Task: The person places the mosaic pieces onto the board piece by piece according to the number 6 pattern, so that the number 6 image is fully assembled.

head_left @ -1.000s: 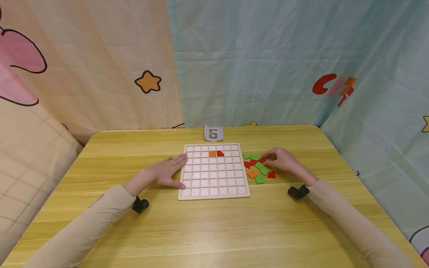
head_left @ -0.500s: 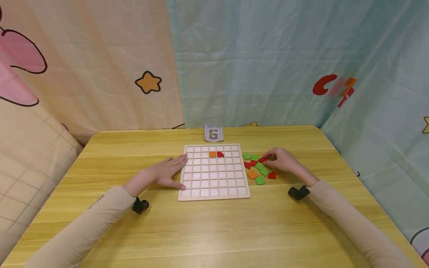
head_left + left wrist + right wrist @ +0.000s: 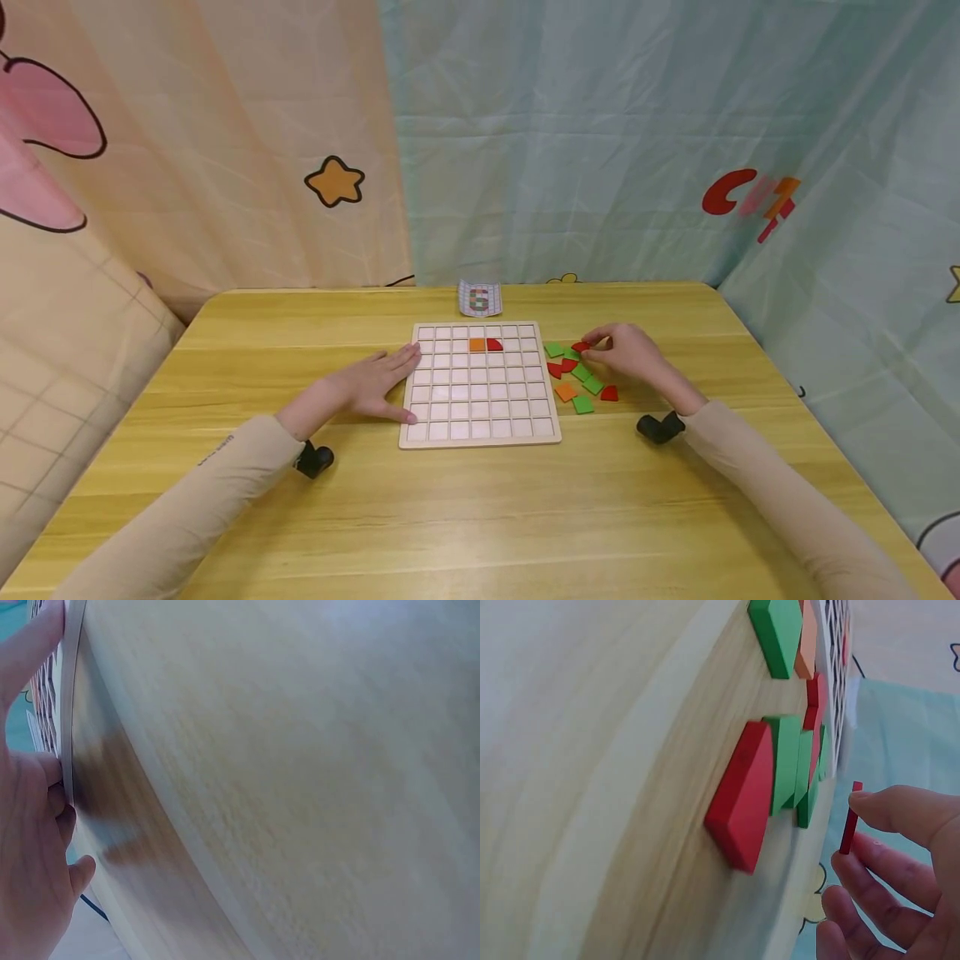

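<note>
My left hand (image 3: 378, 385) lies with spread, straight fingers on the left edge of a white gridded board (image 3: 468, 387). In the right wrist view, the thumb and fingertips of my right hand (image 3: 900, 870) pinch a thin red quarter-round tile (image 3: 851, 817), held up off the table. Beneath and beside that hand lie loose tiles: green squares (image 3: 582, 405), an orange square (image 3: 566, 392) and other red quarter-round tiles (image 3: 610, 393). Within the board's upper rows, an orange square tile (image 3: 477, 344) and a red quarter-round tile (image 3: 494, 344) sit side by side in neighbouring cells.
Behind the board, near the table's far edge, rests a small gridded card (image 3: 480, 299) with a coloured pattern. The wooden table (image 3: 480, 517) is bounded at the back by a printed curtain (image 3: 555, 167). A black wrist camera sits on each forearm.
My right hand has lifted the red quarter-round tile from the pile, moving it slightly up and to the left. The left hand stays in place on the board's edge.
</note>
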Available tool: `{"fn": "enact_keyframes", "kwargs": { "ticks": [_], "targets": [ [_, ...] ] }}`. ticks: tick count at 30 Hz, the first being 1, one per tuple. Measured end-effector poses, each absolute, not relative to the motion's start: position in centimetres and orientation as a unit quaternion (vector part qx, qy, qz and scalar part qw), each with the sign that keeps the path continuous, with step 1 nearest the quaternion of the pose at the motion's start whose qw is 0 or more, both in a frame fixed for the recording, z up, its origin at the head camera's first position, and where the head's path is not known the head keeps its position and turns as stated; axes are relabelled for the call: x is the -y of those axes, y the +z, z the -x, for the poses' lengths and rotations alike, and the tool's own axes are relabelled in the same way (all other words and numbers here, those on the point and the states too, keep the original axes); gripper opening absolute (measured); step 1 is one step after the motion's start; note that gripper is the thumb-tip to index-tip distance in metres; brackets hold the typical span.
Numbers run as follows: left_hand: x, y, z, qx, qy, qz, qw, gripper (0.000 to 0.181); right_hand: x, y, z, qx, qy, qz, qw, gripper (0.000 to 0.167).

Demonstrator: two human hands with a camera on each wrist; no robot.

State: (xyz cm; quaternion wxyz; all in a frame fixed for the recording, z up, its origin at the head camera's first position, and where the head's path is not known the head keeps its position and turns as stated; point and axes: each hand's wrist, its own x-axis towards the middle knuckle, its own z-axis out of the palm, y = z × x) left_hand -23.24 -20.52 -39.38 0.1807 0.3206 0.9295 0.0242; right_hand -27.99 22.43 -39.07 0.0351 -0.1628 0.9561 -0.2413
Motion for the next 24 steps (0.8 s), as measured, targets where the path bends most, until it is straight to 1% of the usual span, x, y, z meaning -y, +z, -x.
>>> {"fn": "enact_keyframes", "kwargs": {
  "ticks": [16, 24],
  "targets": [
    [20.5, -39.5, 23.3, -0.929, 0.028, -0.322, 0.18, 0.109, -18.4, -38.3, 28.4, -0.947, -0.265, 0.176, 0.039, 0.03],
    [20.6, -39.5, 23.4, -0.93, 0.027, -0.319, 0.18, 0.109, -16.1, -38.2, 29.1, -0.944, -0.268, 0.188, 0.03, 0.029]
  ]
}}
